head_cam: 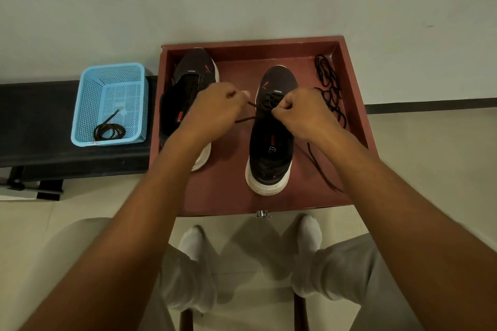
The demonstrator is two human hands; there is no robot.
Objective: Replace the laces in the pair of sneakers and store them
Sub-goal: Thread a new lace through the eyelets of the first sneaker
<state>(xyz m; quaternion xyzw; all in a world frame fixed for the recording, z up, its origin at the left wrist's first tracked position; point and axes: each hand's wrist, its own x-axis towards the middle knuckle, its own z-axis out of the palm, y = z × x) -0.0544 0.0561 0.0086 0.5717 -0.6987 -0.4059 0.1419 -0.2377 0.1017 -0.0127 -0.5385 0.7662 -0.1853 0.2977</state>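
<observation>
Two black sneakers with white soles stand in a red-brown wooden tray (355, 115). The right sneaker (270, 153) is partly laced with a dark lace (246, 119). My left hand (215, 113) pinches one end of that lace, just left of the shoe. My right hand (301, 113) pinches the lace over the eyelets; its other end trails to the right across the tray (320, 166). The left sneaker (185, 83) lies partly hidden behind my left forearm. A loose black lace (329, 83) is bunched along the tray's right wall.
A light blue plastic basket (88, 105) holding a coiled dark lace (109, 130) sits on a black bench (40, 126) left of the tray. A wall rises behind. My knees and white socks (309, 234) are below the tray's front edge.
</observation>
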